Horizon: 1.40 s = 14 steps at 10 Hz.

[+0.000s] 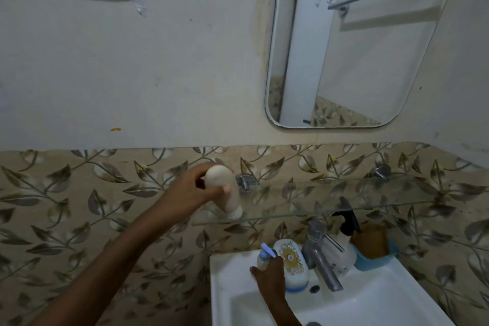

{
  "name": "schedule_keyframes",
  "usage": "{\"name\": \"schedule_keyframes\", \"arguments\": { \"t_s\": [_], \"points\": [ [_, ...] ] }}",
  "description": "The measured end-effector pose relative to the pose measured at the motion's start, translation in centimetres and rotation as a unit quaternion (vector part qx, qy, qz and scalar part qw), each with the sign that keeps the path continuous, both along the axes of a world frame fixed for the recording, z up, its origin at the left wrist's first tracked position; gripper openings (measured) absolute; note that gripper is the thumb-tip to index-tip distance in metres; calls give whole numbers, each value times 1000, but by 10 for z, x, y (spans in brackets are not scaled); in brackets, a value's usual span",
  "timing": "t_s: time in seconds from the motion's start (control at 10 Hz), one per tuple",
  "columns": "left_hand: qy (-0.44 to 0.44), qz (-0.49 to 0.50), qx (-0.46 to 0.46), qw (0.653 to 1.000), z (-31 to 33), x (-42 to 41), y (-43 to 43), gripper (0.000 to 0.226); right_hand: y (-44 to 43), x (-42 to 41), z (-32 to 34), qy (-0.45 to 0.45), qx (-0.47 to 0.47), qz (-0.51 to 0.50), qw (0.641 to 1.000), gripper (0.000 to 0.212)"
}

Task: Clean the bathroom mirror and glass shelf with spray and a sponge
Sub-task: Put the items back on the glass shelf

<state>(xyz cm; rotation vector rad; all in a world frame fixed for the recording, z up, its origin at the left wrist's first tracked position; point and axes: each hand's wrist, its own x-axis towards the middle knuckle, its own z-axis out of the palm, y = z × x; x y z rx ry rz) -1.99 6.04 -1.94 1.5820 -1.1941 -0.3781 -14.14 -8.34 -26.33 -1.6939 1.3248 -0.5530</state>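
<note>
Left hand (197,188): you are gripping a cream bottle (225,193), cap down, at the left end of the glass shelf (344,209).
Right hand (270,276): you are holding the blue-nozzled spray bottle (263,259) over the sink (225,275) rim.
Mirror (370,61): it is hanging on the wall above the shelf.

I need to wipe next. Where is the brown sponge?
In the head view's lower right, the brown sponge sits in a blue tray on the white sink's back rim, beside the black-triggered spray bottle, under the glass shelf.
</note>
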Motion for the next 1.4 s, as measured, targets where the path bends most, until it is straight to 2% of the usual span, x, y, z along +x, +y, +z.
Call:
{"name": "schedule_keyframes", "arguments": {
  "t_s": [0.1,0.2,0.3,0.4,0.5,0.6,0.7,0.8,0.9,1.0,1.1,1.3,1.4],
  "points": [
    [-22,-16,41,999,8,18,-16,26,-3,1,-6,-4,-13,-13,1000,52],
    [-48,-30,85,995,3,27,-27,27,-8,-6,-8,-50,5,-18,999,54],
    [-27,-14,80,996,-11,32,-33,29,-7,-23,5,-90,23,1,996,48],
    [-39,5,72,997,-21,36,-38,40,13,-58,55,-68,32,68,995,12],
    [-52,9,65,996,-26,39,-43,42,12,-74,85,-112,4,98,989,20],
    [-67,18,66,995,-29,42,-45,43,15,-81,128,-134,-71,76,986,27],
    [-82,28,62,994,-31,43,-47,46,19,-80,172,-191,-139,69,969,46],
    [-87,40,56,994,-32,41,-47,46,12,-69,206,-217,-201,75,952,26],
    [-86,55,52,993,-33,41,-46,45,-5,-39,223,-180,-264,57,946,16],
    [-85,65,49,993,-35,41,-47,45,-22,-7,220,-131,-313,65,938,19],
    [-81,68,38,994,-36,41,-47,45,-30,9,204,-84,-324,69,940,15],
    [-49,51,-9,997,-41,39,-44,49,-26,11,194,-78,-329,73,938,27],
    [-40,52,-46,997,-45,36,-42,54,-16,-3,195,-135,-346,20,928,40]
  ]
}}
